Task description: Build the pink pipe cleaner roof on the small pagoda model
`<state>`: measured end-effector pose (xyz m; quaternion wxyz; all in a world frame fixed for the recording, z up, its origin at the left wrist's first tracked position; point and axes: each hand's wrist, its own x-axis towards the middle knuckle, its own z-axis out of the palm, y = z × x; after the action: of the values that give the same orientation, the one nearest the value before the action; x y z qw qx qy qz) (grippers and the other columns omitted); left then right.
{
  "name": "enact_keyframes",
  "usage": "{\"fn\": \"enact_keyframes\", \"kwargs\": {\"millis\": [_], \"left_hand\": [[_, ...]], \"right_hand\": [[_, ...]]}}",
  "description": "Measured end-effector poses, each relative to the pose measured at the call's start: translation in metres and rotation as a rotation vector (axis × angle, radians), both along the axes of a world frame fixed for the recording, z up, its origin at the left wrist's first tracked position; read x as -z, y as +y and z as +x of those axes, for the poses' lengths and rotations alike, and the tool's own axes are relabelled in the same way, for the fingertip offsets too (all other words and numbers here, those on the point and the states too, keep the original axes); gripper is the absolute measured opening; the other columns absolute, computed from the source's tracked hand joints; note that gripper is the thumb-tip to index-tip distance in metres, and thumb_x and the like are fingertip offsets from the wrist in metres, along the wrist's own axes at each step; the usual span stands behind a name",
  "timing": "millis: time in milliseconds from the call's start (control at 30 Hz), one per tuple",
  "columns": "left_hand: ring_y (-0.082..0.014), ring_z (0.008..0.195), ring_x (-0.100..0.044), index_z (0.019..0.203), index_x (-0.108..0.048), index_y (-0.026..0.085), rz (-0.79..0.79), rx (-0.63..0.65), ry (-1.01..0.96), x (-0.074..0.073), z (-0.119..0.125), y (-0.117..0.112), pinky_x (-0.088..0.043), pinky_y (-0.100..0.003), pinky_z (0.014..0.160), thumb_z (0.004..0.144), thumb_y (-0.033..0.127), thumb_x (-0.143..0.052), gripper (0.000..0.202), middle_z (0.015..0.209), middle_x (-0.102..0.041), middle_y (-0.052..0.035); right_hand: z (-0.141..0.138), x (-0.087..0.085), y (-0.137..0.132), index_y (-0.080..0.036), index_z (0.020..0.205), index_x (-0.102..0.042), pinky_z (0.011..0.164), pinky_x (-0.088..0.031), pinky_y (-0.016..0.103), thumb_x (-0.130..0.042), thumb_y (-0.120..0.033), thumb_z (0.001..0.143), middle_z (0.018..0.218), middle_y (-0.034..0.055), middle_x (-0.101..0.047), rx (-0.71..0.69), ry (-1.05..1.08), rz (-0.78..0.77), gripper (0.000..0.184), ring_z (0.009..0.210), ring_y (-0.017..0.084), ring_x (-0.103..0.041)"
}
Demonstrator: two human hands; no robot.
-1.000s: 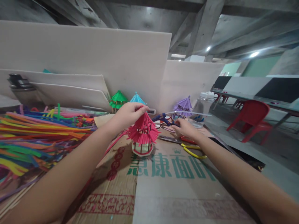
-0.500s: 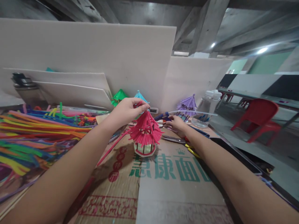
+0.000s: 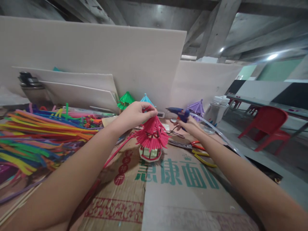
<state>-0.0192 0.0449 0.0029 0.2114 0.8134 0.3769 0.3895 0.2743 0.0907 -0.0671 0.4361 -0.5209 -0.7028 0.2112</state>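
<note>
My left hand (image 3: 134, 115) pinches the tip of a small pink pavilion model (image 3: 152, 138) made of pipe cleaners, which stands on a flattened cardboard box (image 3: 168, 189). My right hand (image 3: 189, 125) grips a blue glue gun (image 3: 179, 113), raised above the table with its nozzle pointing left toward the pavilion's top. A clear glue stick (image 3: 216, 133) trails back from the gun to the right. A loose pink pipe cleaner (image 3: 117, 149) slants down from under the pavilion.
A large heap of coloured pipe cleaners (image 3: 36, 134) covers the left. Green (image 3: 126, 99), blue (image 3: 145, 98) and purple (image 3: 197, 107) pavilions stand at the back by white boards. Scissors (image 3: 178, 144), yellow-handled pliers (image 3: 203, 157) and a plastic jar (image 3: 216, 110) lie right. A red chair (image 3: 271, 123) stands beyond.
My right hand has closed on the blue glue gun and lifted it off the table toward the pavilion. My left hand keeps its pinch on the pavilion's tip.
</note>
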Motion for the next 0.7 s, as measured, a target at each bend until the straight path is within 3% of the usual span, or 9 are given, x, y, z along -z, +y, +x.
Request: {"fn": "enact_keyframes", "kwargs": {"millis": [67, 100, 200, 267, 367, 533, 700], "left_hand": [[-0.0131, 0.061, -0.052, 0.085, -0.071, 0.016, -0.002, -0.006, -0.007, -0.001, 0.0, -0.002, -0.037, -0.024, 0.055, 0.085, 0.043, -0.062, 0.029, 0.067, -0.061, -0.0012], [-0.0127, 0.059, -0.051, 0.084, -0.071, 0.015, -0.007, -0.011, -0.01, -0.002, 0.001, -0.002, -0.036, -0.024, 0.054, 0.085, 0.043, -0.062, 0.029, 0.065, -0.06, -0.0007], [-0.0114, 0.055, -0.045, 0.082, -0.07, 0.015, -0.021, -0.032, -0.011, -0.003, 0.001, -0.003, -0.031, -0.024, 0.051, 0.084, 0.043, -0.063, 0.029, 0.06, -0.055, 0.0013], [-0.0109, 0.054, -0.043, 0.082, -0.07, 0.015, -0.035, -0.034, -0.023, -0.003, 0.002, -0.003, -0.029, -0.024, 0.051, 0.084, 0.043, -0.064, 0.028, 0.059, -0.053, 0.0021], [-0.011, 0.055, -0.044, 0.081, -0.07, 0.016, -0.029, -0.035, -0.041, -0.001, 0.002, -0.001, -0.03, -0.024, 0.052, 0.083, 0.043, -0.065, 0.028, 0.06, -0.054, 0.0018], [-0.0122, 0.061, -0.047, 0.084, -0.072, 0.016, -0.005, -0.006, -0.027, 0.001, 0.001, 0.002, -0.033, -0.024, 0.057, 0.084, 0.048, -0.065, 0.033, 0.067, -0.06, 0.0], [-0.0141, 0.068, -0.054, 0.088, -0.073, 0.015, -0.013, 0.061, -0.042, 0.001, -0.001, 0.005, -0.039, -0.024, 0.062, 0.084, 0.05, -0.065, 0.036, 0.075, -0.066, -0.0025]], "right_hand": [[-0.008, -0.014, -0.015, -0.018, 0.081, -0.063, 0.079, -0.058, 0.036, -0.061, -0.047, 0.089, 0.079, 0.0115, -0.074, -0.011, 0.042, 0.023, 0.031, 0.073, 0.021, -0.071], [-0.012, -0.021, -0.022, -0.018, 0.082, -0.063, 0.081, -0.058, 0.037, -0.061, -0.049, 0.089, 0.086, 0.0126, -0.075, -0.015, 0.086, 0.043, 0.033, 0.077, 0.021, -0.072], [-0.022, -0.035, -0.046, -0.02, 0.098, -0.06, 0.085, -0.058, 0.04, -0.069, -0.052, 0.083, 0.111, 0.0105, -0.074, -0.101, 0.281, 0.104, 0.036, 0.086, 0.022, -0.074], [-0.025, -0.04, -0.059, -0.022, 0.103, -0.06, 0.089, -0.057, 0.041, -0.074, -0.05, 0.079, 0.117, 0.0092, -0.073, -0.184, 0.342, 0.11, 0.039, 0.094, 0.023, -0.074], [-0.024, -0.044, -0.071, -0.021, 0.097, -0.065, 0.09, -0.056, 0.041, -0.074, -0.051, 0.081, 0.108, 0.0082, -0.074, -0.236, 0.25, 0.127, 0.036, 0.098, 0.025, -0.072], [-0.017, -0.047, -0.081, -0.02, 0.082, -0.068, 0.082, -0.054, 0.037, -0.063, -0.063, 0.085, 0.08, 0.0054, -0.071, -0.259, 0.031, 0.194, 0.043, 0.081, 0.023, -0.069], [-0.016, -0.049, -0.088, -0.022, 0.092, -0.074, 0.088, -0.051, 0.039, -0.059, -0.069, 0.085, 0.093, 0.007, -0.075, -0.266, -0.063, 0.132, 0.05, 0.094, 0.027, -0.069]]}}
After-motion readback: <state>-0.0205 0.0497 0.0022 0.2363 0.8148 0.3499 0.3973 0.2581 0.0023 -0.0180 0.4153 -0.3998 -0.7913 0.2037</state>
